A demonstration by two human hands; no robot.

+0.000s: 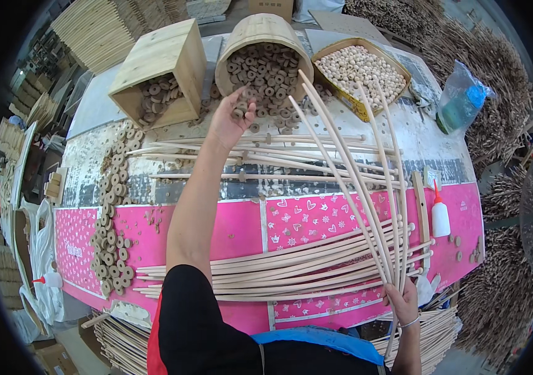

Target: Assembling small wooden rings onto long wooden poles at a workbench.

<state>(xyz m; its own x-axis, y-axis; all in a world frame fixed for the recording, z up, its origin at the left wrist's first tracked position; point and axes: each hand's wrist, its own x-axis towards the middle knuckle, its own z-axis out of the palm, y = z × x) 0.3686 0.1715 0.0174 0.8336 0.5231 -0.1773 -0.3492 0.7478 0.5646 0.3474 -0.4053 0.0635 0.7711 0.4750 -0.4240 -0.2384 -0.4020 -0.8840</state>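
Observation:
My left hand (228,122) is stretched out to the mouth of a round wooden bucket (260,28) lying on its side. Its fingers are curled around a few small brown wooden rings (239,112). More brown rings (263,69) fill the bucket and spill out of its mouth. At the lower right, my right hand (402,301) is closed around several thin wooden rods (366,219), which fan out away from me, tips raised over the table. Other rods (291,275) lie crosswise on the pink cover, and a second group (273,156) lies farther back.
A square wooden box (185,56) of rings lies left of the bucket; a yellow tray (357,109) of wooden beads sits right. Rings (113,250) trail down the table's left side. A white glue bottle (441,219) stands right, below a bagged green bottle (460,106). Another glue bottle (51,280) lies left.

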